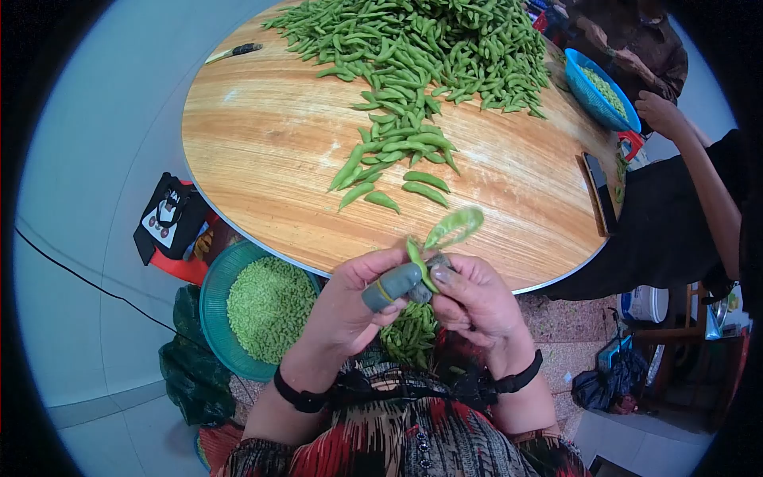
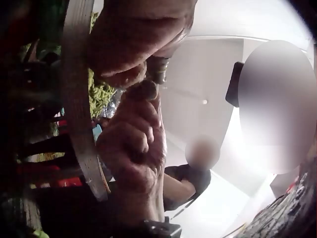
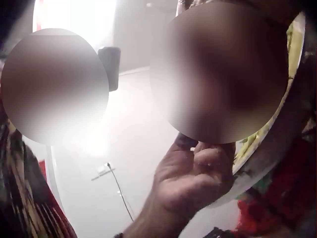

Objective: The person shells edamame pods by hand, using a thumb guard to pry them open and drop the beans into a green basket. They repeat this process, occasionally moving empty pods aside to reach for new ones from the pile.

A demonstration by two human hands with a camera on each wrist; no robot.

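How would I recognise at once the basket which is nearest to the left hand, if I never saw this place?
Find the round wooden table, heaped with green pods. Just outside its rim, near the left hand, sits a round teal basket holding pale green shelled beans. Unlike the brighter blue basket at the table's far right, it sits lower than the tabletop.
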